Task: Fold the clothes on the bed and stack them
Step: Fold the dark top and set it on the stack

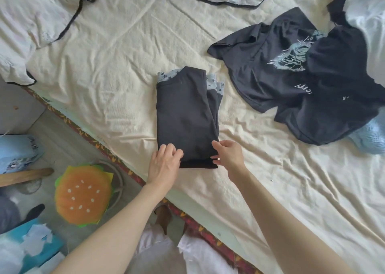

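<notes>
A wrinkled cream cotton bedsheet (116,69) carries the folded dark grey star-trimmed garment (185,115); left hand (164,165) and right hand (228,153) pinch its near corners. A burger-shaped orange cushion (83,193) lies on the floor.

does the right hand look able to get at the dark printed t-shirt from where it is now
Probably yes. The right hand is on the folded dark garment, and the printed t-shirt lies unfolded farther up on its side, with only bare sheet between. It would have to let go first.
</notes>
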Demonstrator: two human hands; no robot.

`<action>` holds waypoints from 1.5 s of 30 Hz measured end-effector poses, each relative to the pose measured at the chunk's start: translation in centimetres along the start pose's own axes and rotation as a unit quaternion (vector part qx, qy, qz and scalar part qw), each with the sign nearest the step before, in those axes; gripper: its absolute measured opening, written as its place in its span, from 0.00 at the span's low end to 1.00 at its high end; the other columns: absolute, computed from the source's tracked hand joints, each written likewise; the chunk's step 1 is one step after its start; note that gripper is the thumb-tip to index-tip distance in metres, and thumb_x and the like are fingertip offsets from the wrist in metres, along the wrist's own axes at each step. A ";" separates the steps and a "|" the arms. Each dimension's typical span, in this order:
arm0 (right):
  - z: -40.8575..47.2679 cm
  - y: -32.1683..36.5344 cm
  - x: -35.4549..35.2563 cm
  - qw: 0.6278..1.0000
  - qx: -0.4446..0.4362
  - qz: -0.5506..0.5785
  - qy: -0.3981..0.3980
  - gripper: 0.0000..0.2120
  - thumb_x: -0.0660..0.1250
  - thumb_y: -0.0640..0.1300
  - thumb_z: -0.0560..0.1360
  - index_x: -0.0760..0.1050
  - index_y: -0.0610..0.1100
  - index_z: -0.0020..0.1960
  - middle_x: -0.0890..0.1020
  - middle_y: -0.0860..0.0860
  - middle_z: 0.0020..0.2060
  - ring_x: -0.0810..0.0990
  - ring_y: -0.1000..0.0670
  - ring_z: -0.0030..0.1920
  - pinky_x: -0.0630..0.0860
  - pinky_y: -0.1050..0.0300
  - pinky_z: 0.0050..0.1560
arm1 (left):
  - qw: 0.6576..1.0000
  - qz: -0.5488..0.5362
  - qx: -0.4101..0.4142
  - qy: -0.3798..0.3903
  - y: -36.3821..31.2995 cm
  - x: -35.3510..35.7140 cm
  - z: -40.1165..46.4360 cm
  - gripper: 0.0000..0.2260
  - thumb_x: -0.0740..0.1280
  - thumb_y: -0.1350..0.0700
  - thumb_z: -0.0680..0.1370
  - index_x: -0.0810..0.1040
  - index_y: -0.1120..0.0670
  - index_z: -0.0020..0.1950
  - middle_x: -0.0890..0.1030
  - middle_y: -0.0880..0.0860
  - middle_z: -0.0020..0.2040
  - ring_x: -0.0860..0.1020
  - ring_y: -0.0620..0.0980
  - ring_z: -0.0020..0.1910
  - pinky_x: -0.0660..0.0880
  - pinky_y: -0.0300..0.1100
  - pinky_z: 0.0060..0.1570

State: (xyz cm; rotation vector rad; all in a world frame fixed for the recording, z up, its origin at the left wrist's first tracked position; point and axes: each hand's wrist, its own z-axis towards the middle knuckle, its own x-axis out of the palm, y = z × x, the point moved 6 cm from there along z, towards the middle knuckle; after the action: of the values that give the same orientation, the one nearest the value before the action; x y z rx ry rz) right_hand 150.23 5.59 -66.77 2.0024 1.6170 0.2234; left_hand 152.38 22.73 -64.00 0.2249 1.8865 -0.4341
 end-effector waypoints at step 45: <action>6.1 6.4 0.3 0.966 -0.051 -0.252 0.016 0.10 0.66 0.38 0.74 0.76 0.31 0.51 0.81 0.37 0.44 0.80 0.38 0.46 0.78 0.43 0.49 | 0.665 -0.587 -0.445 -0.124 18.6 -1.1 1.3 0.03 0.67 0.60 0.77 0.78 0.53 0.49 0.81 0.55 0.50 0.79 0.52 0.50 0.77 0.45 0.50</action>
State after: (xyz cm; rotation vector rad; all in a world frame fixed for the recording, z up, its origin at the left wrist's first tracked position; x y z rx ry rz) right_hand 158.50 3.19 -68.67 1.4573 2.0262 0.1421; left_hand 160.58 39.32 -66.81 -1.7141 1.5151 -0.2723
